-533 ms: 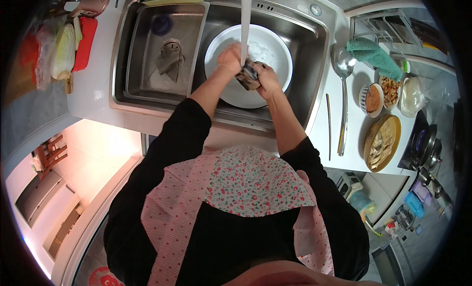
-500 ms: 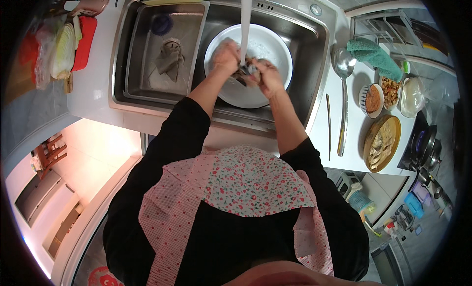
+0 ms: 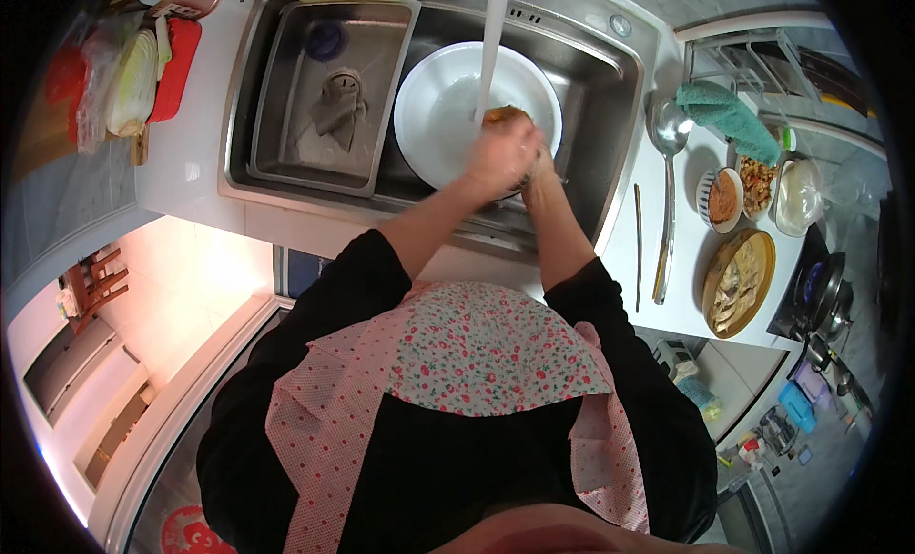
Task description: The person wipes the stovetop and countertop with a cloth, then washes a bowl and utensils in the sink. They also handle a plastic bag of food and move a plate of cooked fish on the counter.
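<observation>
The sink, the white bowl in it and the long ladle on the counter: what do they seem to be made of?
The sink looks like brushed stainless steel: grey, with a dull sheen and pressed walls. The white bowl is smooth and glossy; it could be plastic, enamel or ceramic, the look leaves that open. The ladle seems polished metal: silvery, with bright reflections in its cup.

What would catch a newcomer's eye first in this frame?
The stream of tap water falling onto the two hands, left hand and right hand, pressed together around something small and brownish, over the white bowl in the right basin of the sink. Next, the flowered apron fills the lower middle.
</observation>
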Demonstrator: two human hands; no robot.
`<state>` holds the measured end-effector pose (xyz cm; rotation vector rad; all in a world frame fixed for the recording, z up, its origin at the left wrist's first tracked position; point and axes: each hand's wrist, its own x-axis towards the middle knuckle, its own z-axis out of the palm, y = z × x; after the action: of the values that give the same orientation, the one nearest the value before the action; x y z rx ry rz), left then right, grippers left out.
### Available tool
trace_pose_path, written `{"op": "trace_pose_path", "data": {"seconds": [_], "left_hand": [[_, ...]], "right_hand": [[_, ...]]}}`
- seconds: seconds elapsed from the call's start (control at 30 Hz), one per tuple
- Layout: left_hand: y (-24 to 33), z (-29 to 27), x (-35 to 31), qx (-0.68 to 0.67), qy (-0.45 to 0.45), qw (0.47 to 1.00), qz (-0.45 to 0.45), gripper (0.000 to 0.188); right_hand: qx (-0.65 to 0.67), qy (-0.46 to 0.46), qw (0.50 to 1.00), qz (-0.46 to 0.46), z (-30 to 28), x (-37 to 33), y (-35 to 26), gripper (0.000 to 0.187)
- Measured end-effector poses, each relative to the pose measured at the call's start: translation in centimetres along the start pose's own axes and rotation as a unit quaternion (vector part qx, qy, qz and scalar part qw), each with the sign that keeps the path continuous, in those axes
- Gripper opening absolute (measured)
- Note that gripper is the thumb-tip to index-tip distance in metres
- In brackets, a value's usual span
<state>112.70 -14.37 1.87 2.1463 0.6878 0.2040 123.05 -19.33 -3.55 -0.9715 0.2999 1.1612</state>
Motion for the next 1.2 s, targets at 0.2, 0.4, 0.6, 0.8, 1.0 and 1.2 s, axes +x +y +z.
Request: {"op": "trace_pose_path", "data": {"seconds": [0.2,0.4,0.6,0.8,1.0,1.2], "left_hand": [[-8.9,-3.9,6.7,0.025,0.099,0.986,-0.134,0.046],[-8.7,3.3,5.1,-0.146,0.023,0.942,-0.3,0.072],[-0.5,4.0,-0.9,-0.038,0.022,0.999,0.013,0.046],[-4.5,-2.3,3.1,-0.045,-0.034,0.978,-0.199,0.047],[-8.3,-5.0,5.4,-0.57,-0.126,0.786,-0.205,0.052],[-10.6,-5.8,5.8,0.187,-0.121,0.966,-0.134,0.056]], "right_hand": [[-0.121,-0.012,0.991,-0.064,-0.4,0.9,1.5,0.059],[-0.072,0.069,0.993,0.069,-2.4,0.9,1.3,0.074],[-0.153,-0.185,0.963,-0.125,-3.1,1.9,0.5,0.041],[-0.146,-0.019,0.986,-0.075,0.7,-0.1,0.0,0.027],[-0.665,-0.184,0.681,-0.245,5.3,0.1,-5.4,0.039],[-0.478,0.12,0.798,-0.348,3.3,-0.2,-4.4,0.056]]}}
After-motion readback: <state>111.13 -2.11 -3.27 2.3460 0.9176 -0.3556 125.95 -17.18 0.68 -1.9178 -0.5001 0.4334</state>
